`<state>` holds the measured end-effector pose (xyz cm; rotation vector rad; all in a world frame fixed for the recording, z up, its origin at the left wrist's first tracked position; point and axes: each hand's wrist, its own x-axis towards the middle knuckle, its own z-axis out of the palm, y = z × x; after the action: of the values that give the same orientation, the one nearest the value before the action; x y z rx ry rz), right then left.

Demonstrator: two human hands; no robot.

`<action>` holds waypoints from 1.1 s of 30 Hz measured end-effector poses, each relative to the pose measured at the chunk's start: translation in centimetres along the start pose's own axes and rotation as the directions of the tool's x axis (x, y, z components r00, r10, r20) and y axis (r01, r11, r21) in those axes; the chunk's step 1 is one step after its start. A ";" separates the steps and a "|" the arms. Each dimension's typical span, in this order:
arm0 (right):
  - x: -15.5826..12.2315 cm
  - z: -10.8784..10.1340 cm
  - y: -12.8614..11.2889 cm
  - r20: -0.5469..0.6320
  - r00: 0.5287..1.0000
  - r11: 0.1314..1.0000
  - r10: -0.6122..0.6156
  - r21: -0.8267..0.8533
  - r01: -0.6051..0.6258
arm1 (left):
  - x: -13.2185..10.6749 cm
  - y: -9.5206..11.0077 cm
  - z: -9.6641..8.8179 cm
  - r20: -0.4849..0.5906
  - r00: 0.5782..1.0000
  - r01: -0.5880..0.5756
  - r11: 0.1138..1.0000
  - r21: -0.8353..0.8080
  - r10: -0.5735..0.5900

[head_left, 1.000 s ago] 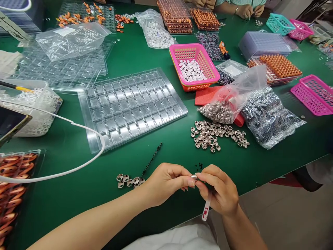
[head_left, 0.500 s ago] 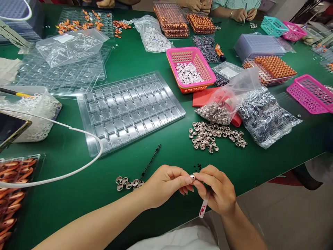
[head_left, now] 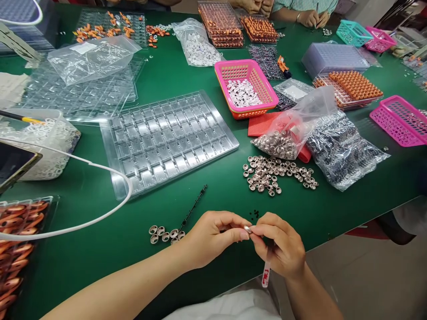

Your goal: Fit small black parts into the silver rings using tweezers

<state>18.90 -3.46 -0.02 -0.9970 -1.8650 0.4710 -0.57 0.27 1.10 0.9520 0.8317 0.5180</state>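
Observation:
My left hand [head_left: 213,238] pinches a small silvery round metal cap [head_left: 247,229] between thumb and index finger. On its other side, the thumb and fingertips of my right hand [head_left: 282,244] also grip the cap. A slim pale strip with red marks [head_left: 266,273] sticks out below my right palm; its other end is hidden. Left of my left hand lie several silvery caps [head_left: 160,231] with openings and a thin black moulded strip [head_left: 195,209]. Tiny black pieces [head_left: 255,215] are scattered just beyond my fingers. A loose heap of silvery caps [head_left: 267,173] spreads farther back.
A clear compartment tray [head_left: 173,138] lies ahead. Behind the heap are a bag of caps [head_left: 280,142], a dark-filled bag [head_left: 345,149] and a pink basket [head_left: 273,103] of white pieces. A white cable [head_left: 128,178] loops at left. Other people's hands [head_left: 308,18] work across the table.
The silvery cap has turned between my fingers and now shows its side. My right hand has shifted slightly right, and the pale strip has swung more upright.

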 end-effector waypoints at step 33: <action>-1.1 -0.5 0.8 0.161 0.953 0.922 -0.258 -0.255 0.292 | -0.1 0.0 -0.8 0.029 0.971 -0.239 0.951 0.195 0.238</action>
<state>19.92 -3.97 -0.93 -0.8780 -2.1868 0.1054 -1.27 0.60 0.90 1.2461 0.7767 0.6493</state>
